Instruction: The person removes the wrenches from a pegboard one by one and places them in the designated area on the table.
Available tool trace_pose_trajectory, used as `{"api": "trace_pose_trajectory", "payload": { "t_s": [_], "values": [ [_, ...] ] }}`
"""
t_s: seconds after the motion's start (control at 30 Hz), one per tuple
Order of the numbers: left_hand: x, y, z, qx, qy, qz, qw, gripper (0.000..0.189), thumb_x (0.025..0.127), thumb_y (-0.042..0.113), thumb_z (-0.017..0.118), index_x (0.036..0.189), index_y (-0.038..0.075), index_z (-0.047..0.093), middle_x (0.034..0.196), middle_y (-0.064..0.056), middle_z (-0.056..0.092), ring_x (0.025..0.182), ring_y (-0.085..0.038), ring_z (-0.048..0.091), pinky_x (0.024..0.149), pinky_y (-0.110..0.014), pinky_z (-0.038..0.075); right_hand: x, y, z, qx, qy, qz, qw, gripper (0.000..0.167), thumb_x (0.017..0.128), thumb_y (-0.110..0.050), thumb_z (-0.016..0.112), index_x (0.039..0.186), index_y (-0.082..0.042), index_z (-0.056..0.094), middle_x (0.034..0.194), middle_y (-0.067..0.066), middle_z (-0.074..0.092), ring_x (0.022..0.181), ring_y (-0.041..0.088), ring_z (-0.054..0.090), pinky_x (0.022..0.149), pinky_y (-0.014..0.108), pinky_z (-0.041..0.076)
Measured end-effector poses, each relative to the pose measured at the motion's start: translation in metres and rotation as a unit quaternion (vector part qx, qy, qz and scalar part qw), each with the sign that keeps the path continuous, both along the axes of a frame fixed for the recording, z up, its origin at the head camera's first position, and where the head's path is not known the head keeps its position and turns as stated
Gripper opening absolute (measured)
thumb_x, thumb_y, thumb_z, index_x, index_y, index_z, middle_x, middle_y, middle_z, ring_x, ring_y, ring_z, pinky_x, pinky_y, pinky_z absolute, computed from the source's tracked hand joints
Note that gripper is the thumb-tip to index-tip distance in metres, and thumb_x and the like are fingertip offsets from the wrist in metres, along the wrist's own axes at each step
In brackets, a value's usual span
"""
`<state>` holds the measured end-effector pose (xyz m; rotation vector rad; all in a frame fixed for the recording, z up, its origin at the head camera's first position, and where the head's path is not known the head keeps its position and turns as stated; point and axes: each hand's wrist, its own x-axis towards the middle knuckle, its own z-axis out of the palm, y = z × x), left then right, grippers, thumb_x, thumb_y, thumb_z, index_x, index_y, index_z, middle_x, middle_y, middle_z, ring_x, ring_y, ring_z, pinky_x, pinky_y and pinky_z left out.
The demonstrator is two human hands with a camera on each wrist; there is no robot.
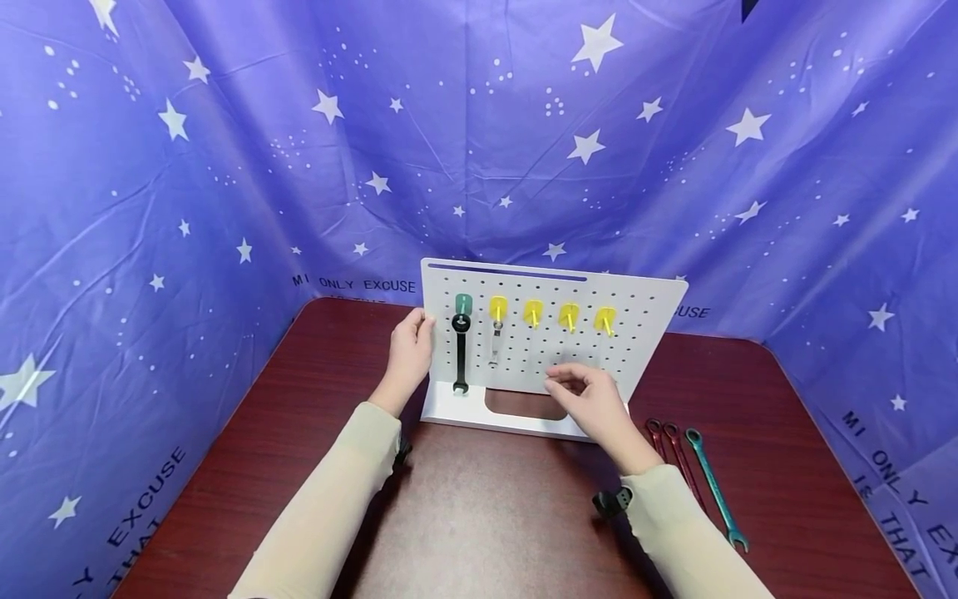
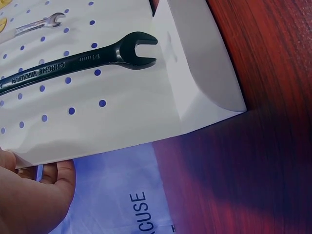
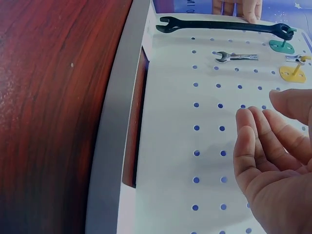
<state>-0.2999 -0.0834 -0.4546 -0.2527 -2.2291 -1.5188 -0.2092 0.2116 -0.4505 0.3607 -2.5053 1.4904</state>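
Note:
A white pegboard (image 1: pixel 554 358) stands upright on the table. My left hand (image 1: pixel 411 344) pinches its left edge, thumb on the front and fingers behind, as the left wrist view shows. From the green hook (image 1: pixel 463 304) hangs a black combination wrench (image 1: pixel 461 358), open end down. Beside it a small silver wrench (image 1: pixel 496 343) hangs on the first yellow hook (image 1: pixel 497 308). In front of the board's lower right, my right hand (image 1: pixel 595 401) hovers with loosely bent fingers. Nothing lies between its thumb and fingers (image 3: pixel 247 146) in the right wrist view.
Right of the board lie a green wrench (image 1: pixel 714 487) and two red wrenches (image 1: pixel 677 449) on the dark red table (image 1: pixel 299 474). More yellow hooks (image 1: pixel 569 317) without tools line the board. A purple star-patterned curtain (image 1: pixel 464 150) surrounds the table.

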Motion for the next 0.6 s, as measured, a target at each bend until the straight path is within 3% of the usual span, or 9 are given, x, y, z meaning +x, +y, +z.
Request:
{"api": "trace_pose_trajectory", "payload": {
  "t_s": [0.33,0.6],
  "values": [
    [0.0,0.0,0.0,-0.001,-0.002,0.003,1.0,0.014,0.105,0.006,0.054,0.095,-0.001,0.062,0.066,-0.005,0.042,0.061,-0.02,0.042,0.058,-0.034,0.037,-0.004,-0.008,0.004,-0.003,-0.006,0.005,1.0,0.02,0.093,-0.007,0.076,0.11,0.002,0.074,0.095,0.005,0.074,0.082,0.019,0.068,0.073,0.026,0.053],
    [-0.001,0.0,-0.001,0.001,0.003,0.002,1.0,0.014,0.105,0.005,0.054,0.094,-0.001,0.062,0.065,-0.004,0.04,0.06,-0.02,0.041,0.057,-0.033,0.036,-0.007,-0.014,0.0,-0.021,0.012,0.016,0.9996,0.021,0.092,-0.005,0.076,0.109,0.006,0.073,0.095,0.012,0.074,0.083,0.024,0.068,0.073,0.027,0.053]
  ]
}}
